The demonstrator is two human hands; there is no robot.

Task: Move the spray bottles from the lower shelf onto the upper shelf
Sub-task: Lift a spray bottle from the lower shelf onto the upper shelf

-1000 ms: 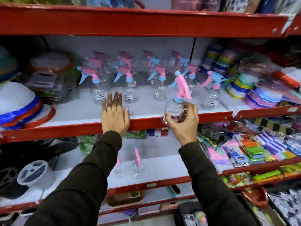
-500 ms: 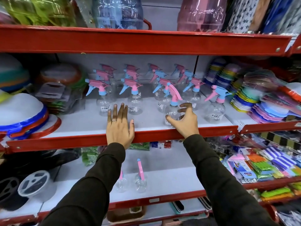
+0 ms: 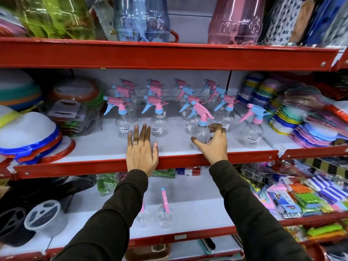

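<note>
Several clear spray bottles (image 3: 159,117) with pink and blue trigger heads stand in rows on the upper shelf (image 3: 90,149). My right hand (image 3: 214,146) is curled around one more spray bottle (image 3: 201,131), which stands upright near the shelf's front edge, thumb on its left and fingers on its right. My left hand (image 3: 142,149) lies flat on the shelf's front edge with fingers spread, holding nothing. Two spray bottles remain on the lower shelf (image 3: 197,210): one (image 3: 165,216) in full view, the other (image 3: 144,217) partly hidden by my left sleeve.
Stacked plastic bowls (image 3: 28,132) and lidded tubs fill the upper shelf's left end. Colourful stacked plates (image 3: 308,125) sit to its right. Large tinted jars (image 3: 143,17) stand on the top shelf. Packets of sponges and cloths (image 3: 301,196) crowd the lower right.
My right hand has carried the bottle up over the red shelf edge and set it down on the upper shelf. My left hand has stayed on the edge. The view has tilted upward.
</note>
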